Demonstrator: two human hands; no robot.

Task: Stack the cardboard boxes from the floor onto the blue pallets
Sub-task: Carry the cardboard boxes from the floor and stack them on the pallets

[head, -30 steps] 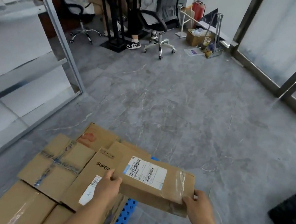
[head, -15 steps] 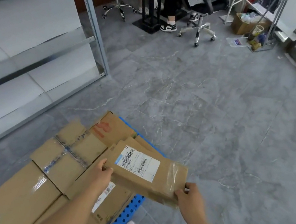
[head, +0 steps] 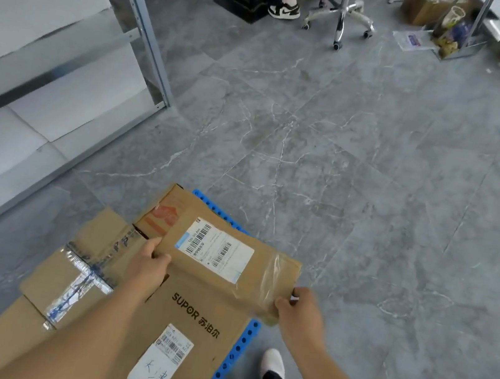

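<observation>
A flat brown cardboard box point(head: 228, 258) with a white barcode label and clear tape lies tilted atop other boxes. Beneath sit a SUPOR box point(head: 187, 327) and a taped box point(head: 82, 267) on the blue pallet point(head: 236, 347).

1. The held box point(head: 227, 261) is matt brown cardboard, with a white paper label and glossy clear tape wrinkled over its right end.
2. The SUPOR box point(head: 188, 320) is smooth matt cardboard.
3. The taped box point(head: 78, 270) carries shiny, crinkled tape.
4. The pallet point(head: 236, 351) is blue moulded plastic with holes.
5. The floor point(head: 359, 174) is grey veined stone-look tile with a dull sheen.
6. The frame post point(head: 143, 28) is brushed metal.
</observation>
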